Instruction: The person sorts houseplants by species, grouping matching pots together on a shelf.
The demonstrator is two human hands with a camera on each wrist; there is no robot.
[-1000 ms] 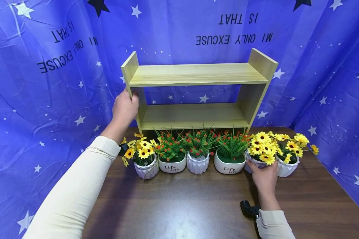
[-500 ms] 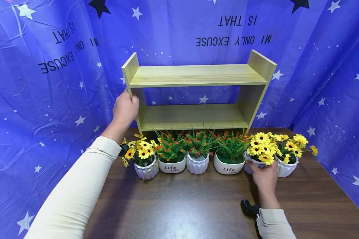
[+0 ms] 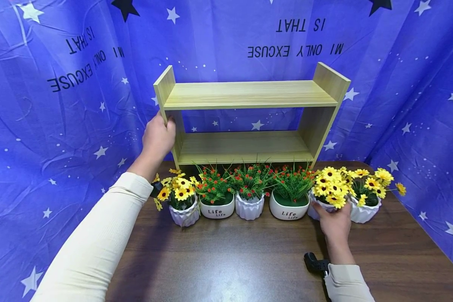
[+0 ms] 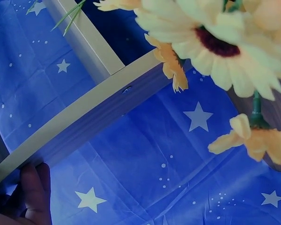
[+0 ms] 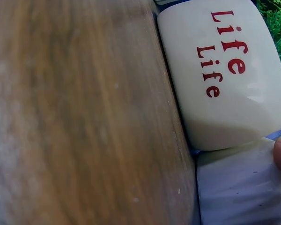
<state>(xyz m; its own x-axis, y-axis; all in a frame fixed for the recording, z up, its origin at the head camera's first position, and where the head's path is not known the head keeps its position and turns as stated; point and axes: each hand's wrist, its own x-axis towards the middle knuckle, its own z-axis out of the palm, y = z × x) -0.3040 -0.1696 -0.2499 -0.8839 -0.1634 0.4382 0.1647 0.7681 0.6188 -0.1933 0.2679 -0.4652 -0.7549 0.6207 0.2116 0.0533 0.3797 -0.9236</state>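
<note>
A two-tier wooden shelf (image 3: 249,94) stands at the back. My left hand (image 3: 157,138) grips its left side panel, thumb on the inner face; the left wrist view has my fingers (image 4: 36,194) at the panel's edge (image 4: 84,110). On the right, my right hand (image 3: 336,224) holds a white ribbed pot of yellow daisies (image 3: 330,186) standing on the table. In the right wrist view only a fingertip shows on that pot's wall (image 5: 243,183). Just right of this hand is another pot of yellow daisies (image 3: 364,212), partly hidden by it.
Left of the held pot runs a row of plants: a "Life" pot (image 3: 288,212), a ribbed pot (image 3: 250,208) with red flowers, a second "Life" pot (image 3: 217,209) and yellow daisies (image 3: 184,216). A blue star-patterned curtain (image 3: 226,37) surrounds the brown table (image 3: 211,260).
The rightmost pot of yellow daisies has shifted slightly to the right, away from the held pot. Both hands stay about where they were.
</note>
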